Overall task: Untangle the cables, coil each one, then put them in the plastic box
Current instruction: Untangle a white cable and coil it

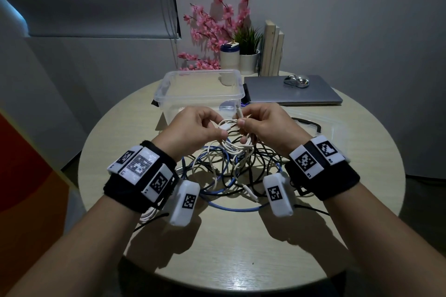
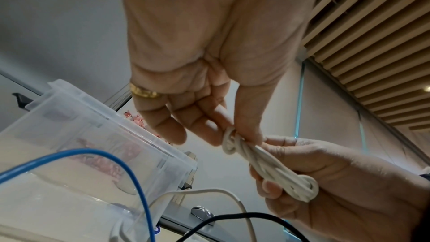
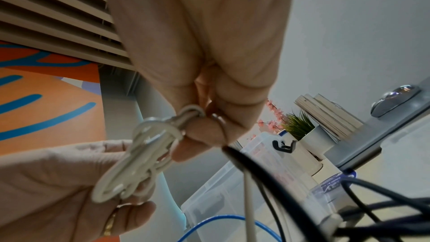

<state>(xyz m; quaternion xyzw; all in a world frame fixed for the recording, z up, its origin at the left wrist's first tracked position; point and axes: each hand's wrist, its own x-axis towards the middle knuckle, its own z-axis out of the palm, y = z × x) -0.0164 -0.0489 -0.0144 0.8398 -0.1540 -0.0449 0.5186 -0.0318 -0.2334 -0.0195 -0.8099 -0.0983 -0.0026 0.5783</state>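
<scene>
Both hands hold one small bundle of white cable (image 1: 228, 126) in the air above the tangle. My left hand (image 1: 216, 125) pinches one end of the bundle (image 2: 232, 143) between thumb and fingers. The other end (image 3: 149, 146) is pinched by my right hand (image 1: 242, 123), and a white plug (image 1: 239, 111) sticks up from it. Below, a blue cable (image 1: 226, 205), black cables (image 1: 261, 157) and more white cable lie tangled on the round table (image 1: 241, 248). The clear plastic box (image 1: 198, 98) stands open just behind my hands.
The box's clear lid (image 1: 318, 125) lies to the right of my hands. A closed laptop (image 1: 313, 96) with a silver mouse (image 1: 296, 81) sits at the back right. White pots (image 1: 248, 62) with plants and upright books (image 1: 271, 48) line the far edge.
</scene>
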